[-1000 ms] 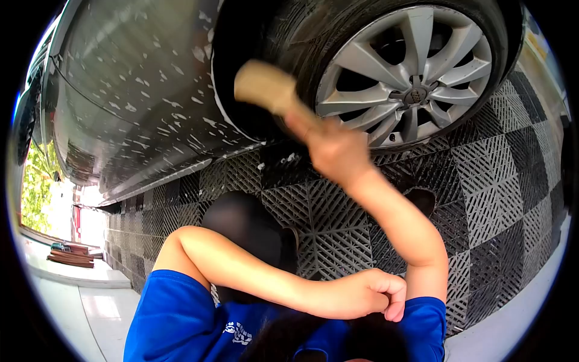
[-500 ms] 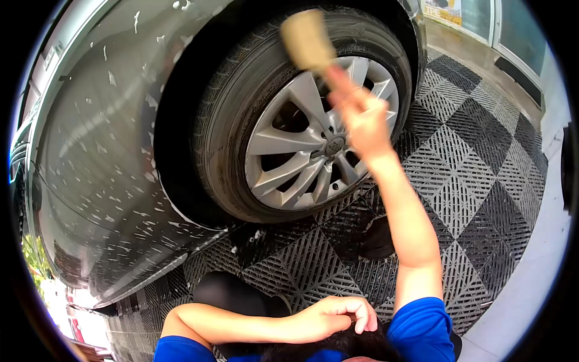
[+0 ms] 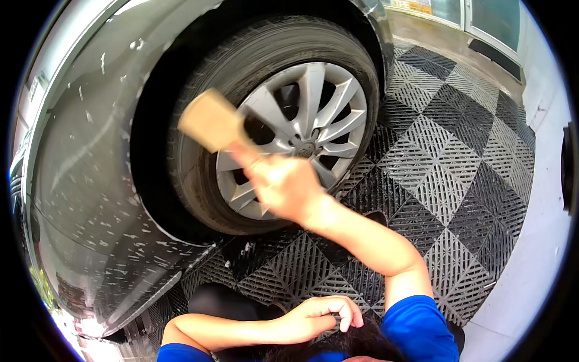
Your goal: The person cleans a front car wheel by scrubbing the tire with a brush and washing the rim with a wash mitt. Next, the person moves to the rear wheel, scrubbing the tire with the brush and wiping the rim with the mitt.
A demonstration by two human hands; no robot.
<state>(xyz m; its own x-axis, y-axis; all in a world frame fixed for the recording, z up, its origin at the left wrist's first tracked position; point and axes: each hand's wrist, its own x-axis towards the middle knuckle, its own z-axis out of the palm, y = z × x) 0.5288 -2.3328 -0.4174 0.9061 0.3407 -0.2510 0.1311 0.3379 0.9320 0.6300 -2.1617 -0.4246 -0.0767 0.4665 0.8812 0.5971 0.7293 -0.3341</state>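
My right hand (image 3: 283,184) is wrapped round the handle of a tan, wooden-looking brush (image 3: 212,122), slightly blurred. The brush's wide head lies over the left side of the black tire (image 3: 199,175), beside the silver wheel rim (image 3: 310,102). Any bristles are hidden beneath the head. My left hand (image 3: 319,317) rests low in front of my body, its fingers loosely curled and apart, with nothing visible in them.
A dark grey car body (image 3: 90,163) with white foam flecks fills the left side. Black and grey slotted floor tiles (image 3: 434,151) extend to the right, up to a white wall edge (image 3: 531,211). Glass doors (image 3: 494,21) stand at the top right. My dark-clad knee (image 3: 226,301) is below.
The view has shifted, so the whole wheel shows now. My right hand went to the top of the tire with the brush, then down to its left side. My left hand stays low.
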